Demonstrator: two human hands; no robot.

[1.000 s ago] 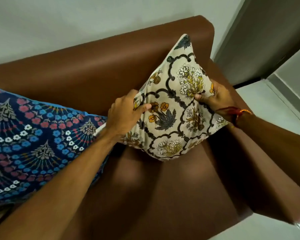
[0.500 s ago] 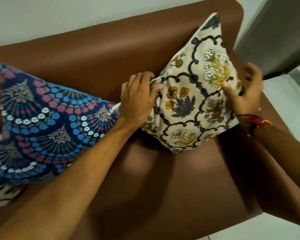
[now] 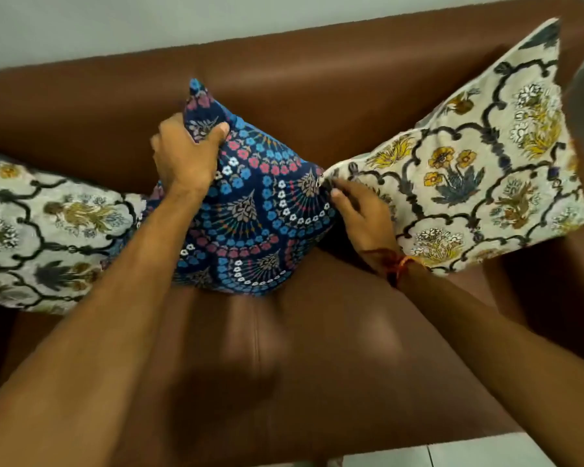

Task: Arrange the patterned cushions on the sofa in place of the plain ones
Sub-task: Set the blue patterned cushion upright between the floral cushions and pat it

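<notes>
A brown sofa (image 3: 317, 96) fills the view, seen from above, with a pale wall (image 3: 115, 21) behind its backrest. Three patterned cushions lie on its seat against the backrest. At the left, a cream cushion (image 3: 48, 237) with dark scrollwork and flowers lies tilted, partly cut off by the frame edge. In the middle, a blue cushion (image 3: 257, 224) with rows of small blue, pink and white flowers stands on one corner, its top corner pointing up against the backrest. At the right, a second cream cushion (image 3: 479, 170) stands on its corner too, leaning into the far right end of the sofa, its left corner touching the blue one.

The left hand (image 3: 186, 156) reaches in from the near left, arm stretched long, and is clamped on the blue cushion's upper left edge, thumb on the front face, fingers wrapped behind. The right hand (image 3: 358, 210) comes in from the near right, fingertips pinching the blue cushion's right corner, just where it meets the right cream cushion. A red and orange thread (image 3: 398, 267) circles that wrist. A strip of pale floor (image 3: 452, 453) shows at the near right.
</notes>
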